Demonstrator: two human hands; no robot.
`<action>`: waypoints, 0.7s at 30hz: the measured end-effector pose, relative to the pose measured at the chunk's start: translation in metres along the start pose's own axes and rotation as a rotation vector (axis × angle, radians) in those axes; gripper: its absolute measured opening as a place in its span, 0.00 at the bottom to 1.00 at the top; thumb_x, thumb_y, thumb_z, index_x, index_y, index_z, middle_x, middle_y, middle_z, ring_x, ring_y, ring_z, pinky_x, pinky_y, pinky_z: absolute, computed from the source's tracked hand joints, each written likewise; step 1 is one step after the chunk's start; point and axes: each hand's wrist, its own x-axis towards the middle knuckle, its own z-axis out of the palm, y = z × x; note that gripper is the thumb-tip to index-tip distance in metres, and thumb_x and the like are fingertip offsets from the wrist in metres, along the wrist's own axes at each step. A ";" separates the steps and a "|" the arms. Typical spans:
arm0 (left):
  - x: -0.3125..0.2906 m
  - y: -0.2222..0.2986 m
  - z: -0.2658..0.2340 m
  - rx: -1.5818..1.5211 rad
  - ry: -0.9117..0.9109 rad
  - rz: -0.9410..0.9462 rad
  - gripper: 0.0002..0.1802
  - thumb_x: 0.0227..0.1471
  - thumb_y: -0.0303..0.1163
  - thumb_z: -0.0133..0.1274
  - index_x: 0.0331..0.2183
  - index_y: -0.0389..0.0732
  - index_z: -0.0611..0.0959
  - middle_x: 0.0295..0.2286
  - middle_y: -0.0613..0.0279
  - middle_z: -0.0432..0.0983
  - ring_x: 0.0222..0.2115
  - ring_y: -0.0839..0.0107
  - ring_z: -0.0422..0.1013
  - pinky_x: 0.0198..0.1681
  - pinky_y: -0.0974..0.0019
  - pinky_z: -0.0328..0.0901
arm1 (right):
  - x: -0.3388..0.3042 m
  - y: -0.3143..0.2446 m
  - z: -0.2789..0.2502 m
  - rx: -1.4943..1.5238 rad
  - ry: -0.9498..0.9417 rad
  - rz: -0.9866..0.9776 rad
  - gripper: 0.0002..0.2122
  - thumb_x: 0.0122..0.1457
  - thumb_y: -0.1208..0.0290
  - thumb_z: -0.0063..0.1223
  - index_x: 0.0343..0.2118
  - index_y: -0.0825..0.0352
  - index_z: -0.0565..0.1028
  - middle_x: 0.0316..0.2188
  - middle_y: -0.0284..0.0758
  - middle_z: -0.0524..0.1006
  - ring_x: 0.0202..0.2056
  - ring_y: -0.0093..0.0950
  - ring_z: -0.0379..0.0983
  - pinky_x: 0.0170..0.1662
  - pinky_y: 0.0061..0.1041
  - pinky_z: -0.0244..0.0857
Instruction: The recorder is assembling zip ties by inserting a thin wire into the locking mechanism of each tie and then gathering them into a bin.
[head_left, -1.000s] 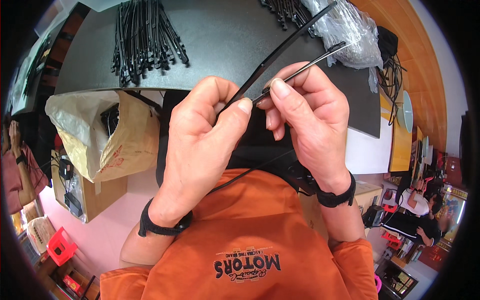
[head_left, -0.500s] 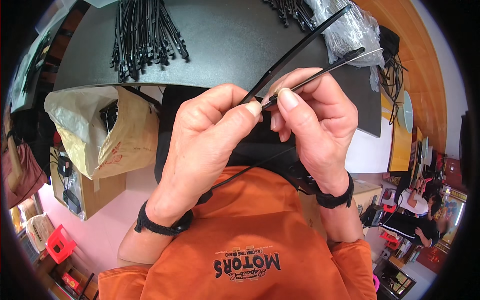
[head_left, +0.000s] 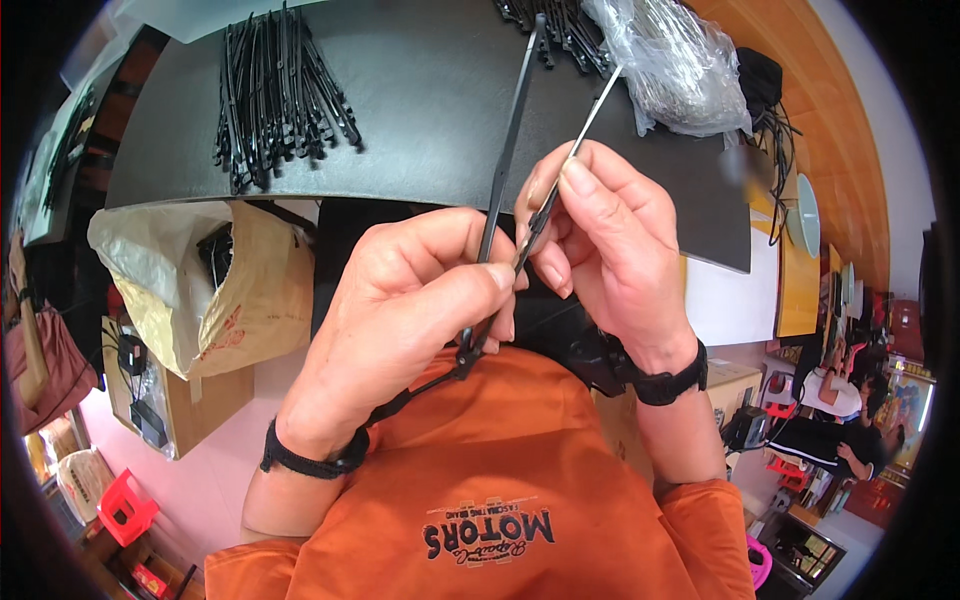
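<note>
Pinches a slender black strip (head_left: 514, 120) in the left hand (head_left: 410, 275), with the grip drawn tightly together between thumb and fingers, and tilts its long upper length over the dark grey counter (head_left: 430, 110). Holds a thin silver rod (head_left: 598, 108) in the right hand (head_left: 615, 215), with the grip likewise pressed thumb to finger, and points the bare end upward. Has both hands near each other, before the counter's near edge and above the orange shirt (head_left: 480, 430). Cannot tell the exact join of rod and strip behind the fingers. Has on the counter a fanned bundle of black ties or strips (head_left: 280, 100) at left, a second black bundle (head_left: 562, 30) toward the top, and just beside it a clear plastic bag (head_left: 680, 75). Wears a black wristband (head_left: 312, 457) on the left wrist and another black band (head_left: 672, 385) on the right. Shows a yellowish sack (head_left: 255, 300) at left, near a cardboard box (head_left: 215, 405), and a red plastic stool (head_left: 127, 508) farther down.
</note>
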 end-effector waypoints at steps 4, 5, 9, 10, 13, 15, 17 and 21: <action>-0.002 0.006 -0.001 0.043 0.026 -0.061 0.04 0.49 0.24 0.48 0.25 0.36 0.77 0.17 0.70 0.70 0.18 0.86 0.61 0.20 0.80 0.54 | 0.006 0.000 -0.003 0.045 -0.061 0.077 0.13 0.64 0.65 0.40 0.30 0.69 0.71 0.20 0.30 0.71 0.17 0.13 0.60 0.19 0.11 0.54; -0.002 0.008 -0.003 0.021 0.015 -0.087 0.03 0.49 0.23 0.49 0.26 0.36 0.77 0.18 0.72 0.69 0.17 0.88 0.60 0.19 0.80 0.54 | 0.009 -0.002 -0.002 0.047 -0.073 0.065 0.13 0.64 0.65 0.40 0.30 0.69 0.71 0.20 0.30 0.71 0.17 0.13 0.60 0.19 0.11 0.54; 0.000 0.012 -0.002 -0.043 -0.029 -0.119 0.10 0.53 0.35 0.52 0.32 0.37 0.76 0.21 0.66 0.75 0.14 0.88 0.57 0.15 0.83 0.48 | 0.016 -0.018 0.009 -0.233 -0.077 0.097 0.12 0.64 0.66 0.42 0.27 0.68 0.70 0.17 0.26 0.69 0.16 0.12 0.60 0.19 0.12 0.54; 0.001 0.012 -0.003 -0.051 -0.008 -0.092 0.10 0.53 0.35 0.52 0.33 0.38 0.76 0.21 0.65 0.75 0.13 0.89 0.57 0.15 0.84 0.48 | 0.021 -0.022 0.014 -0.276 -0.077 0.101 0.12 0.64 0.67 0.42 0.27 0.68 0.70 0.17 0.26 0.69 0.17 0.12 0.60 0.19 0.13 0.55; 0.003 0.026 -0.008 0.013 0.076 -0.075 0.08 0.54 0.33 0.52 0.32 0.38 0.75 0.20 0.65 0.75 0.13 0.89 0.57 0.14 0.84 0.49 | 0.036 -0.032 0.021 -0.448 -0.106 0.105 0.11 0.63 0.67 0.43 0.29 0.69 0.70 0.17 0.25 0.69 0.18 0.12 0.62 0.19 0.14 0.57; 0.001 0.040 -0.017 0.051 0.179 -0.028 0.05 0.54 0.30 0.50 0.30 0.39 0.74 0.20 0.65 0.74 0.12 0.88 0.58 0.13 0.83 0.50 | 0.048 -0.043 0.024 -0.567 -0.157 0.111 0.12 0.61 0.65 0.45 0.34 0.73 0.68 0.22 0.35 0.73 0.20 0.22 0.69 0.23 0.22 0.63; -0.001 0.051 -0.033 0.157 0.349 0.089 0.05 0.54 0.29 0.49 0.28 0.39 0.74 0.18 0.66 0.73 0.10 0.88 0.57 0.11 0.83 0.48 | 0.068 -0.046 0.013 -0.851 -0.199 -0.033 0.15 0.60 0.64 0.46 0.37 0.75 0.67 0.28 0.45 0.75 0.27 0.35 0.73 0.31 0.30 0.66; 0.003 0.074 -0.073 0.332 0.593 0.207 0.04 0.53 0.27 0.49 0.29 0.38 0.75 0.17 0.67 0.71 0.11 0.89 0.56 0.12 0.82 0.48 | 0.112 -0.055 -0.030 -1.312 -0.153 -0.164 0.17 0.58 0.64 0.47 0.44 0.72 0.66 0.35 0.43 0.72 0.32 0.32 0.73 0.34 0.29 0.67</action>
